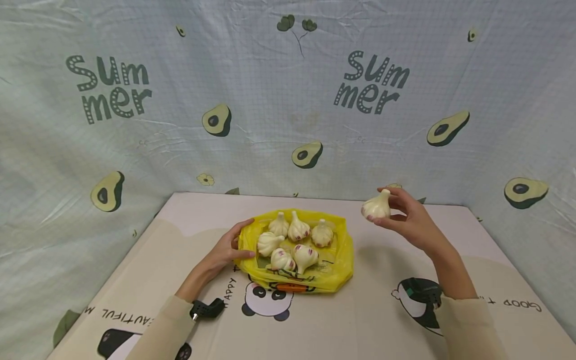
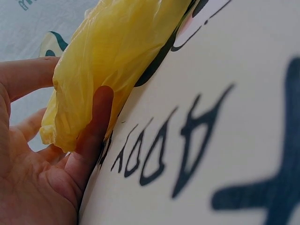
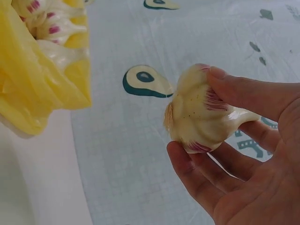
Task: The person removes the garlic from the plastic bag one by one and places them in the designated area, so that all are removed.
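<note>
My right hand (image 1: 411, 218) holds a garlic bulb (image 1: 377, 206) in the air, right of and above the yellow plastic bag (image 1: 344, 265). In the right wrist view, thumb and fingers pinch this white, purple-streaked bulb (image 3: 199, 112), its root tuft facing the bag. The bag stands on the table with its mouth spread wide, and several garlic bulbs (image 1: 299, 229) lie inside. My left hand (image 1: 225, 250) grips the bag's left end. Up close in the left wrist view, the thumb and fingers are around the crinkled yellow plastic (image 2: 117, 47).
The table (image 1: 351, 325) has a pale cover printed with pandas and lettering. Behind it and at both sides hangs a light curtain (image 1: 270, 100) with avocado and "summer" prints. A black strap device (image 1: 209, 308) sits at my left wrist.
</note>
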